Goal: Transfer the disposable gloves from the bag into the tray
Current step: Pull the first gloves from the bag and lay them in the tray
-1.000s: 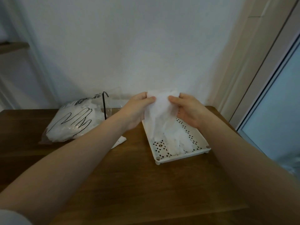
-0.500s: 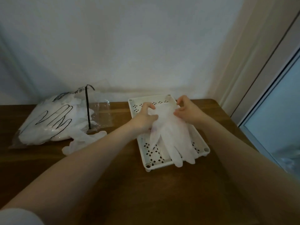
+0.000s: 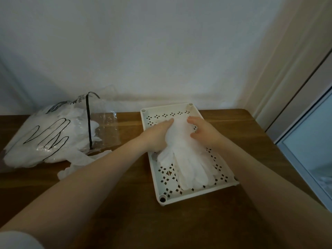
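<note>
One head-worn wide-angle view, looked forward and down from close above, faced the table against the wall

The disposable gloves under the fingers of the left hand are translucent white. The tray below them is cream white, and its floor has a pattern of small dark diamonds in groups of four. Far left of the fingers, the bag is clear plastic with a black outline drawing of a hand, a black stripe and some dark letters; the gloves inside look white. The table is brown wood with darker grain. The wall behind is plain white.
</note>
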Tool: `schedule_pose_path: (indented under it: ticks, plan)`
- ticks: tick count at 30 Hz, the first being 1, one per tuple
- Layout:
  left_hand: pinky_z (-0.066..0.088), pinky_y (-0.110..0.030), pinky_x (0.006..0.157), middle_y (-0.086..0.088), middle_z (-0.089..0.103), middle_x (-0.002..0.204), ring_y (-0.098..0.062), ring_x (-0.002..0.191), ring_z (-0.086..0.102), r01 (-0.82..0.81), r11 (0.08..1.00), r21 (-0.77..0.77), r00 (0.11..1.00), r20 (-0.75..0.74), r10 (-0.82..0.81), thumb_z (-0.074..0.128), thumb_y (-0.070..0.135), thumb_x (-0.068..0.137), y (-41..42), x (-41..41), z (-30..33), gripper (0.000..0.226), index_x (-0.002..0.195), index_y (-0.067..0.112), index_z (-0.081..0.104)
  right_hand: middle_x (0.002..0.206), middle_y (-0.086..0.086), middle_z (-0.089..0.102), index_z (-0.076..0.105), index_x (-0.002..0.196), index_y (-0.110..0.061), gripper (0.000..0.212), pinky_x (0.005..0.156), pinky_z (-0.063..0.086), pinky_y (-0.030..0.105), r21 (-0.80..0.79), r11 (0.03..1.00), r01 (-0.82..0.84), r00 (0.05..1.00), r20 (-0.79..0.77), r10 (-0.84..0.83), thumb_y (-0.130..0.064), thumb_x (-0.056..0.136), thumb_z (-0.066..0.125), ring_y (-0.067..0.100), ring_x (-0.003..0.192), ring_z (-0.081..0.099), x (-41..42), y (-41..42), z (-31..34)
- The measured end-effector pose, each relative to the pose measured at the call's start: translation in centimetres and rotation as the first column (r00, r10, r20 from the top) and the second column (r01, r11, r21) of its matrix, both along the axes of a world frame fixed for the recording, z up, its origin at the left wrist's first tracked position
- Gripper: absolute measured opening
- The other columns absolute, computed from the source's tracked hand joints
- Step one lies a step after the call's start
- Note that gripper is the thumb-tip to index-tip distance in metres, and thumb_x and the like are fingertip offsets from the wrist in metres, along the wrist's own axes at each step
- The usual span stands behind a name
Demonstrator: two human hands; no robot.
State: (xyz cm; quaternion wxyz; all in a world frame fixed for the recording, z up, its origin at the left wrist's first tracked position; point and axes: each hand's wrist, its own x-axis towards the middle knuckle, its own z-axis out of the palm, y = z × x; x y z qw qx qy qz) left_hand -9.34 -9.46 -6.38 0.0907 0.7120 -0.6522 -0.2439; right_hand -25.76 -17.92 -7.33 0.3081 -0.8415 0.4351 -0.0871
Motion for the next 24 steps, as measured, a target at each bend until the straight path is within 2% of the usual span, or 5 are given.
schedule_pose_path:
  ticks: [4, 7, 12, 21, 24]
  plan:
    - [0.046, -0.034, 0.092, -0.006, 0.0, 0.158, -0.028, 0.131, 0.04, -0.028, 1.0, -0.004, 0.992, 0.12, 0.028, 0.047, 0.001, 0.084, -0.1, -0.2, 0.0, 0.077, 0.15, 0.022, 0.015, 0.158, 0.011, 0.007, 0.039, 0.138, -0.003, 0.047, 0.111, 0.022, 0.032, -0.222, 0.975, 0.026, 0.974, -0.213, -0.074, -0.009, 0.093, 0.049, 0.027, 0.144, 0.012, 0.9, 1.2, 0.2]
    - [0.041, -0.035, 0.084, -0.012, 0.016, 0.149, -0.033, 0.122, 0.04, -0.058, 0.958, -0.282, 0.958, 0.255, 0.133, 0.047, 0.008, 0.085, 0.4, -0.9, 1.1, 0.051, 0.135, 0.01, 0.042, 0.159, 0.013, 0.0, 0.019, 0.149, -0.008, 0.059, 0.117, 0.007, 0.035, -0.412, 0.895, -0.174, 0.968, -0.239, 0.079, -0.026, 0.098, 0.043, 0.026, 0.146, 0.002, 1.4, 2.9, 0.1]
    - [0.018, -0.034, 0.099, -0.01, 0.026, 0.142, -0.027, 0.129, 0.026, 0.143, 0.882, -0.448, 0.881, 0.464, 0.093, 0.047, 0.013, 0.088, 0.2, -1.9, 0.9, 0.037, 0.123, 0.005, 0.052, 0.156, 0.006, -0.024, -0.018, 0.149, -0.022, 0.087, 0.116, -0.01, 0.041, -0.097, 0.942, -0.32, 0.851, -0.467, 0.241, -0.065, 0.091, 0.031, 0.023, 0.144, -0.021, 1.8, 4.2, -2.7]
    - [-0.004, -0.044, 0.118, -0.006, -0.011, 0.158, -0.023, 0.146, -0.006, 0.164, 0.974, 0.154, 0.794, 0.565, -0.223, 0.011, 0.06, 0.095, -1.8, 0.0, -2.1, 0.067, 0.15, 0.027, -0.005, 0.149, 0.008, -0.039, -0.029, 0.144, -0.023, 0.129, 0.115, -0.014, 0.05, 0.061, 0.981, -0.184, 0.775, -0.606, 0.183, -0.087, 0.063, 0.048, 0.031, 0.137, -0.033, 0.8, 4.5, -1.7]
    - [0.001, -0.043, 0.118, -0.006, -0.013, 0.158, -0.026, 0.146, -0.004, 0.186, 0.975, 0.125, 0.819, 0.528, -0.224, 0.019, 0.059, 0.095, -1.8, 0.7, -1.9, 0.068, 0.151, 0.022, 0.006, 0.149, 0.003, -0.039, -0.027, 0.145, -0.029, 0.123, 0.113, -0.016, 0.052, 0.08, 0.976, -0.204, 0.764, -0.61, 0.21, -0.09, 0.062, 0.042, 0.029, 0.138, -0.033, 0.1, 4.6, -1.5]
